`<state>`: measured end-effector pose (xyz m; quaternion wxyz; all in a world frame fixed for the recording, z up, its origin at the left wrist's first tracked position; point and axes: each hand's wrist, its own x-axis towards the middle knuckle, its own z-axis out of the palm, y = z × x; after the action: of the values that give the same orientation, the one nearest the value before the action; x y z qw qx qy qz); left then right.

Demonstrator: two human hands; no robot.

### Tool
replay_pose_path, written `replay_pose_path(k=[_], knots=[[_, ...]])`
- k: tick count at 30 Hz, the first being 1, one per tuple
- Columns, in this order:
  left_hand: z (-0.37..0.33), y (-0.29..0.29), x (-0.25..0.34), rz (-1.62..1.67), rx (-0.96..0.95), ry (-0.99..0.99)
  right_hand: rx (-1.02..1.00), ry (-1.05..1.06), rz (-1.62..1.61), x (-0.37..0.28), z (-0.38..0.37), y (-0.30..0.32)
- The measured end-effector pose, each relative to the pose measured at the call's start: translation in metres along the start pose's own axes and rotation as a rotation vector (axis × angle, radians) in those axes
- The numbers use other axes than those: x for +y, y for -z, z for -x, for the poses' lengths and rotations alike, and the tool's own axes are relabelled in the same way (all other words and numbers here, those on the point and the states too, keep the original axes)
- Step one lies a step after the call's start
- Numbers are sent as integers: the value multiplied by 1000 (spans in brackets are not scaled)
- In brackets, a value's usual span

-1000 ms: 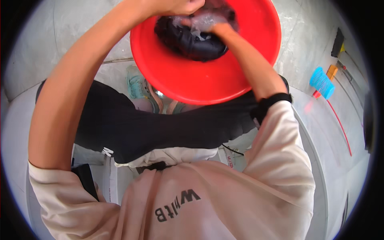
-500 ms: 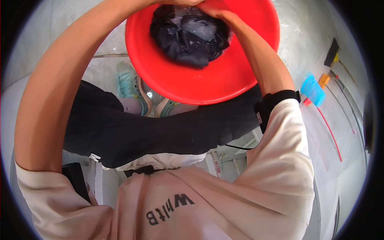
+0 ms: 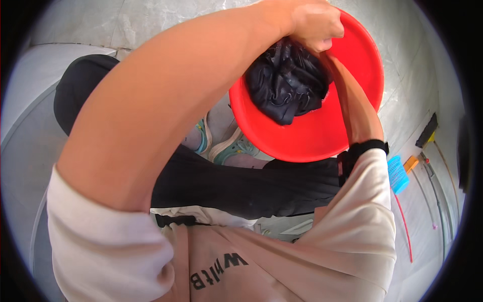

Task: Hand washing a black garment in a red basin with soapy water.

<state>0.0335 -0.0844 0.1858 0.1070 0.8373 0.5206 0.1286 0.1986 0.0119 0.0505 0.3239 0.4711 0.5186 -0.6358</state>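
Observation:
A wet black garment [image 3: 289,85] lies bunched in a red basin [image 3: 302,143] before my knees. My left hand [image 3: 317,27] is closed in a fist above the far right side of the garment. What the fist holds, if anything, is hidden. My right forearm reaches over the basin's right side, and my right hand [image 3: 327,59] meets the fist at the garment's edge. The fingers of that hand are covered by the left hand and the cloth.
My teal shoes [image 3: 232,151] stand on the pale tiled floor close to the basin. To the right lie a blue plastic basket [image 3: 397,173] with a red stick, an orange object [image 3: 411,163] and a black-bristled broom [image 3: 428,130]. My dark trousers [image 3: 246,183] border the basin's near side.
In the view, the basin and garment have shifted right and down. My left arm now stretches further right, and its hand shows as a fist beside the right wrist.

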Motion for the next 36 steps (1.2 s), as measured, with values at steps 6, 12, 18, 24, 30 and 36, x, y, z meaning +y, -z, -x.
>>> replay_pose_path(k=[6, 12, 18, 24, 30, 36], knots=[[9, -2, -4, -5, 8, 25, 46, 83, 113, 1, 54, -42], [13, -6, -2, 13, -21, 21, 323, 239, 866, 22, 101, -106], [13, -14, -11, 96, 137, -62, 722, 359, 1348, 59, 82, -182], [11, -17, -6, 114, 128, -57, 682, 280, 1144, 61, 35, -165], [14, -19, -8, 94, 166, -62, 524, 240, 690, 28, 75, -127], [13, -17, -9, 128, 159, -53, 785, 389, 861, 27, 63, -134]])
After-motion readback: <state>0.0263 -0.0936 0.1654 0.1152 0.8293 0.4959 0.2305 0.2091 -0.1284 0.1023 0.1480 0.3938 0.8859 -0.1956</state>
